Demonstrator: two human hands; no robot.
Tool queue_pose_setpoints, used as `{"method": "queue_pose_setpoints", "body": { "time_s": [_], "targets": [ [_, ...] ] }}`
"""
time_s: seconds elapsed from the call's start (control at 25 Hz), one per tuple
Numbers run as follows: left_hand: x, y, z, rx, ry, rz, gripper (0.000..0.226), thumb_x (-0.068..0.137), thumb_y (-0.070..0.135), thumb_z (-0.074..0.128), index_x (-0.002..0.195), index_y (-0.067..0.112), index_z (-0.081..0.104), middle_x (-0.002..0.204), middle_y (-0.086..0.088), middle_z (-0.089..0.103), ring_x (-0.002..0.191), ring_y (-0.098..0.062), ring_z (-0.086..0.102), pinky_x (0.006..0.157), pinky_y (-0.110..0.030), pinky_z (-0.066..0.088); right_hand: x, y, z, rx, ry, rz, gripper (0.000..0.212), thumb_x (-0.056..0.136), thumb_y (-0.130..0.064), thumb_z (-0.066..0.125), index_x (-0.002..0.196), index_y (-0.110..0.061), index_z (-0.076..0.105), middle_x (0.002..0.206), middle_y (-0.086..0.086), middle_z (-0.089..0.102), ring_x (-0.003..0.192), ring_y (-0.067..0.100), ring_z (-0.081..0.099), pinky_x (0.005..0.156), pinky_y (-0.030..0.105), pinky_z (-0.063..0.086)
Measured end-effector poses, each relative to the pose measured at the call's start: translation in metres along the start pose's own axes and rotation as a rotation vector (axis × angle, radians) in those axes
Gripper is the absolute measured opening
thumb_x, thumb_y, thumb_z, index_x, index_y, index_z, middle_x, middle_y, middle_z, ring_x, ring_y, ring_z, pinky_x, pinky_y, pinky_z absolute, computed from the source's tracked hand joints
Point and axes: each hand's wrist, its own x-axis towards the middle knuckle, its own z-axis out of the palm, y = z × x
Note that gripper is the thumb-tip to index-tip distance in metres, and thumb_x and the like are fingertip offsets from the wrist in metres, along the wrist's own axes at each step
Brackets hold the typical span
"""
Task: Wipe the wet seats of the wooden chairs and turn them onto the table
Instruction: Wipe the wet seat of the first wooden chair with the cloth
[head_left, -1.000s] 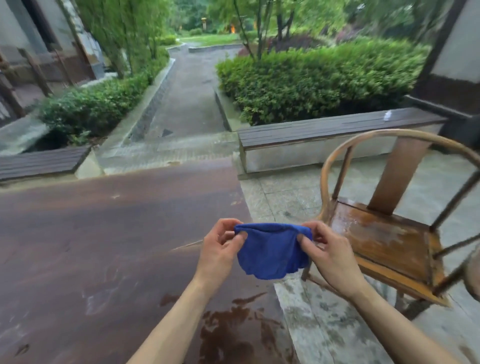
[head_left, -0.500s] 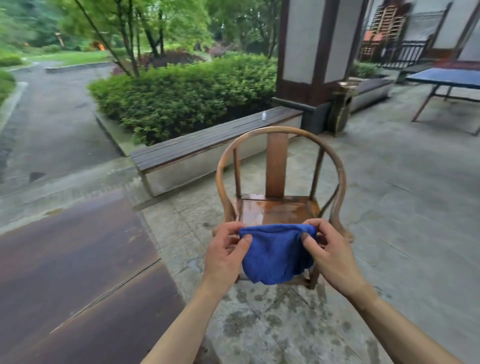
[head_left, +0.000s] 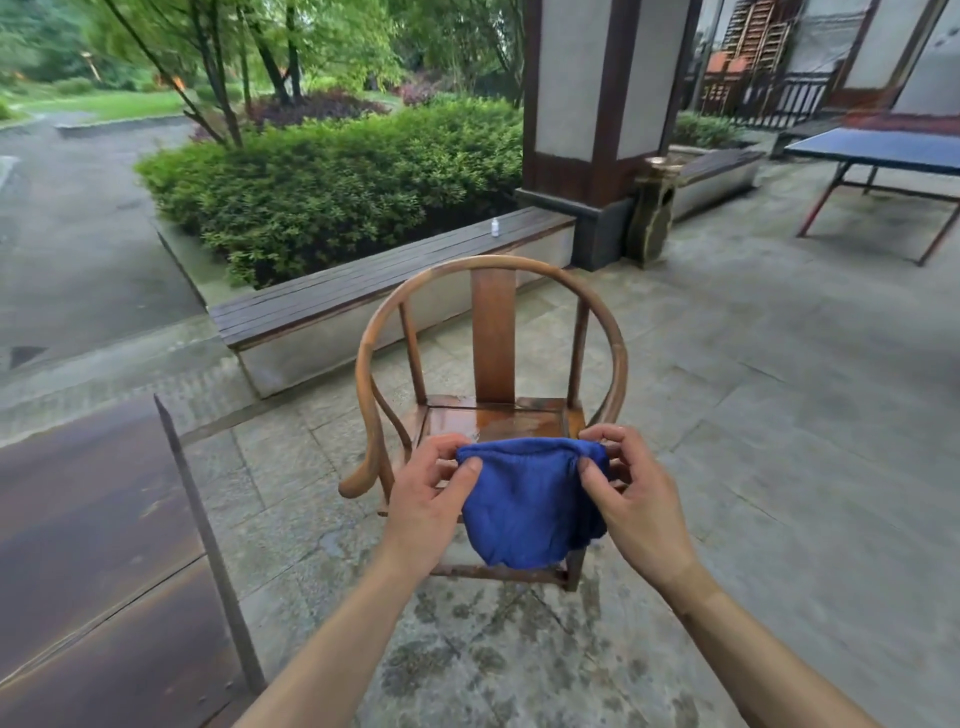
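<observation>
I have the blue cloth (head_left: 530, 504) pinched between both hands, left hand (head_left: 431, 506) and right hand (head_left: 631, 501), with the wet seat (head_left: 498, 418) of the round-backed wooden chair (head_left: 493, 332) just beyond my fingers (head_left: 470, 467), equally near both.

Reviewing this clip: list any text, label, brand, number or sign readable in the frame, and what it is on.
None can be read.
Small white bottle on the wooden bench: any label is too small to read.
Blue cloth, held by left hand and right hand: no tag or print shows.
Wooden chair, brown table, blue ping-pong table and pillar: no markings visible.
</observation>
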Motion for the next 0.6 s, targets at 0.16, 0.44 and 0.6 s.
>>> {"method": "queue_pose_setpoints", "body": {
  "time_s": [0.16, 0.44, 0.6],
  "targets": [
    [0.026, -0.009, 0.006, 0.001, 0.024, -0.027, 0.020, 0.095, 0.002, 0.063, 0.098, 0.022, 0.064, 0.077, 0.012, 0.067, 0.074, -0.012, 0.058, 0.064, -0.021, 0.050, 0.032, 0.020, 0.005, -0.003, -0.017, 0.024, 0.027, 0.092, -0.017, 0.068, 0.102, -0.041, 0.062, 0.088, -0.017, 0.069, 0.071, 0.012, 0.063, 0.067, 0.035, 0.053],
    [0.104, -0.038, -0.011, -0.013, 0.012, -0.082, 0.026, 0.096, 0.010, 0.063, 0.095, 0.036, 0.066, 0.076, 0.010, 0.068, 0.074, -0.010, 0.061, 0.066, -0.020, 0.051, 0.104, 0.037, 0.048, -0.010, -0.062, 0.039, 0.027, 0.093, -0.015, 0.067, 0.105, -0.039, 0.063, 0.091, -0.019, 0.068, 0.073, 0.008, 0.063, 0.064, 0.024, 0.050],
    [0.182, -0.062, -0.033, -0.031, -0.030, -0.057, 0.019, 0.096, 0.007, 0.063, 0.102, 0.025, 0.066, 0.093, 0.003, 0.070, 0.080, -0.013, 0.062, 0.074, -0.029, 0.052, 0.167, 0.044, 0.090, -0.033, -0.009, 0.049, 0.028, 0.091, -0.015, 0.067, 0.101, -0.041, 0.063, 0.091, -0.019, 0.067, 0.073, 0.008, 0.061, 0.064, 0.018, 0.047]
  ]
}}
